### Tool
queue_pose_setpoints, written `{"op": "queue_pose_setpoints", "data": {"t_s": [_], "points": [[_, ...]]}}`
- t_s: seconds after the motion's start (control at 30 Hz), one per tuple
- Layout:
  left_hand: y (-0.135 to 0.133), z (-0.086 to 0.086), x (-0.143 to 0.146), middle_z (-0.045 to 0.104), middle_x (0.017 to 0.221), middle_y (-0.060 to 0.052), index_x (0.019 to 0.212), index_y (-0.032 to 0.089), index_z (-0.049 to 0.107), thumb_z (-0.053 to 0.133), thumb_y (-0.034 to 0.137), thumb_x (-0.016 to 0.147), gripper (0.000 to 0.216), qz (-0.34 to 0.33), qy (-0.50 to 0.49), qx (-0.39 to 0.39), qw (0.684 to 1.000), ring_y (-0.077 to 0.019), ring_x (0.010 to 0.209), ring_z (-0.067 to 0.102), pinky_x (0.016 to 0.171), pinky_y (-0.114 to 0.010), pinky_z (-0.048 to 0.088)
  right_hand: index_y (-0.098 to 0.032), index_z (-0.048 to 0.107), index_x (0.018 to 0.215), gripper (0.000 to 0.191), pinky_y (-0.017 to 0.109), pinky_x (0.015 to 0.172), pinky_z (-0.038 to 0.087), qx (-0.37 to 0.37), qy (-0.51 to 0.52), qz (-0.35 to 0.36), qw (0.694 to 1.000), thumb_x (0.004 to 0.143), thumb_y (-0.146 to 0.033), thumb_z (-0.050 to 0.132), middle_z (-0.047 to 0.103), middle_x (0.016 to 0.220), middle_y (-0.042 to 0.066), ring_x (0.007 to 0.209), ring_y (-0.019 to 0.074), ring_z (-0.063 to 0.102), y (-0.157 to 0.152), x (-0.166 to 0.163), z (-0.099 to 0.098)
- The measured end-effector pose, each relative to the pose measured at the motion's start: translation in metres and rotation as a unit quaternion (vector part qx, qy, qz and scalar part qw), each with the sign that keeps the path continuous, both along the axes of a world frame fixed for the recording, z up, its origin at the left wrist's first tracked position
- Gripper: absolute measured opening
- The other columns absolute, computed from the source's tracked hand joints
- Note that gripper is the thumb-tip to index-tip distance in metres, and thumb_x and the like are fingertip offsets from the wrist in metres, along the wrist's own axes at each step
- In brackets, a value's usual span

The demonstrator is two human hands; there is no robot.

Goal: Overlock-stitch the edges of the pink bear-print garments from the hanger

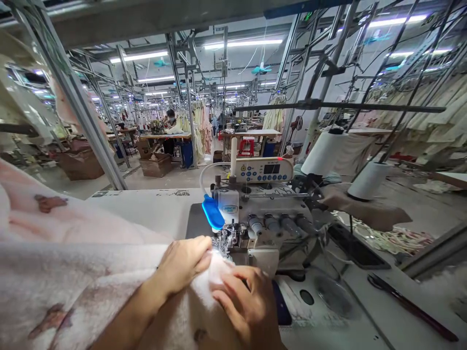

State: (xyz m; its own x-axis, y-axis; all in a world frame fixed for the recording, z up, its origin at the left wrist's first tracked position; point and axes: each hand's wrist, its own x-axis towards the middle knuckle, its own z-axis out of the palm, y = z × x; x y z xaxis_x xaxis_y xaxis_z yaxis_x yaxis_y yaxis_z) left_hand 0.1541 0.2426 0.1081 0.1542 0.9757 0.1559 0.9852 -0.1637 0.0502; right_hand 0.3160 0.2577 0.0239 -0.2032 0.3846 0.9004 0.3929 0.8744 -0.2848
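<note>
A fluffy pale pink fabric [73, 257] with brownish patches lies over the table and my lap. My left hand [182, 265] presses its edge flat just before the presser foot [228, 240] of the overlock sewing machine [262, 218]. My right hand [248, 304] rests on the same fabric edge at the machine's front, fingers curled over it. A small lamp lights the fabric between my fingertips.
Two white thread cones [323, 153] [368, 181] stand behind the machine, whose control panel [262, 170] faces me. Scissors [412, 306] lie on the white table [153, 206] at the right. Another person sits at a distant workstation [170, 119]. Metal racks and hanging garments surround.
</note>
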Motion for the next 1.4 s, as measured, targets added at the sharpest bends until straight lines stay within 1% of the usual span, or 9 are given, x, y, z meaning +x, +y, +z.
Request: {"op": "queue_pose_setpoints", "data": {"t_s": [0.13, 0.4, 0.57, 0.63, 0.73, 0.8, 0.87, 1.1, 1.4], "points": [[-0.002, -0.001, -0.003, 0.054, 0.061, 0.006, 0.071, 0.021, 0.047, 0.041, 0.015, 0.078, 0.011, -0.036, -0.009, -0.021, 0.999, -0.0103, 0.053, 0.048, 0.048, -0.025, 0.022, -0.014, 0.061, 0.088, 0.01, 0.032, 0.073, 0.034, 0.035, -0.001, 0.048, 0.998, 0.086, -0.015, 0.051, 0.06, 0.077, 0.003, 0.073, 0.0174, 0.05, -0.004, 0.002, 0.0], [0.01, 0.003, -0.008, 0.059, 0.072, 0.002, 0.08, 0.021, 0.052, 0.038, 0.023, 0.086, 0.016, -0.008, 0.015, 0.036, 0.999, -0.0145, 0.063, 0.054, 0.052, -0.024, 0.033, -0.017, 0.06, 0.09, 0.012, 0.034, 0.078, 0.03, -0.027, 0.014, -0.007, 1.0, 0.089, -0.021, 0.049, 0.065, 0.085, 0.001, 0.085, 0.0192, 0.052, 0.001, -0.01, 0.009], [-0.021, -0.009, 0.0, 0.059, 0.109, -0.003, 0.108, 0.021, 0.049, 0.038, 0.013, 0.086, 0.026, -0.12, 0.011, 0.233, 0.965, -0.0194, 0.109, 0.048, 0.096, -0.038, 0.033, -0.02, 0.059, 0.083, 0.014, 0.029, 0.074, 0.035, -0.097, 0.073, 0.055, 0.991, 0.087, -0.014, 0.046, 0.063, 0.083, 0.0, 0.081, 0.0165, 0.053, -0.011, -0.006, 0.015], [-0.042, -0.015, 0.009, 0.062, 0.097, -0.001, 0.097, 0.022, 0.052, 0.037, 0.013, 0.087, 0.02, -0.096, -0.015, 0.272, 0.957, -0.0172, 0.101, 0.052, 0.092, -0.035, 0.035, -0.02, 0.056, 0.08, 0.015, 0.023, 0.062, 0.038, -0.219, 0.142, 0.134, 0.956, 0.089, -0.023, 0.044, 0.058, 0.074, -0.001, 0.069, 0.014, 0.053, -0.02, -0.004, 0.01], [-0.062, -0.023, 0.019, 0.057, 0.069, 0.0, 0.079, 0.022, 0.051, 0.035, 0.018, 0.089, 0.019, -0.018, -0.037, 0.268, 0.963, -0.014, 0.068, 0.054, 0.065, -0.026, 0.04, -0.018, 0.054, 0.074, 0.035, 0.02, 0.048, 0.032, -0.442, 0.214, 0.234, 0.839, 0.084, -0.051, 0.048, 0.048, 0.059, -0.003, 0.054, 0.0119, 0.045, -0.032, -0.005, -0.005], [-0.066, -0.026, 0.022, 0.054, 0.061, 0.002, 0.074, 0.021, 0.049, 0.033, 0.021, 0.09, 0.022, 0.007, -0.039, 0.272, 0.961, -0.0121, 0.056, 0.052, 0.056, -0.024, 0.037, -0.016, 0.056, 0.072, 0.047, 0.021, 0.05, 0.032, -0.522, 0.224, 0.288, 0.771, 0.075, -0.062, 0.053, 0.048, 0.06, -0.002, 0.056, 0.0127, 0.044, -0.036, -0.006, -0.013], [-0.062, -0.024, 0.023, 0.053, 0.057, 0.003, 0.071, 0.021, 0.049, 0.033, 0.024, 0.09, 0.025, 0.016, -0.033, 0.276, 0.96, -0.0109, 0.05, 0.052, 0.052, -0.024, 0.035, -0.015, 0.058, 0.073, 0.049, 0.021, 0.054, 0.034, -0.543, 0.222, 0.313, 0.747, 0.074, -0.063, 0.054, 0.051, 0.064, 0.0, 0.062, 0.0147, 0.047, -0.036, -0.007, -0.014], [-0.01, 0.001, 0.017, 0.057, 0.059, 0.002, 0.066, 0.021, 0.045, 0.034, 0.031, 0.089, 0.027, 0.103, 0.056, 0.07, 0.991, -0.0157, 0.054, 0.056, 0.047, -0.025, 0.024, -0.019, 0.049, 0.082, 0.024, 0.02, 0.044, 0.026, -0.49, 0.129, 0.153, 0.849, 0.082, -0.043, 0.047, 0.049, 0.054, -0.004, 0.048, 0.0124, 0.041, -0.013, -0.01, 0.004], [-0.005, -0.009, 0.017, 0.062, 0.07, 0.001, 0.073, 0.021, 0.044, 0.027, 0.031, 0.091, 0.026, 0.039, 0.044, -0.029, 0.998, -0.0173, 0.061, 0.059, 0.049, -0.027, 0.025, -0.02, 0.04, 0.092, 0.027, 0.022, 0.041, 0.014, -0.524, 0.18, 0.181, 0.812, 0.084, -0.045, 0.041, 0.033, 0.045, -0.009, 0.041, 0.0092, 0.025, -0.03, -0.006, -0.007]]}}
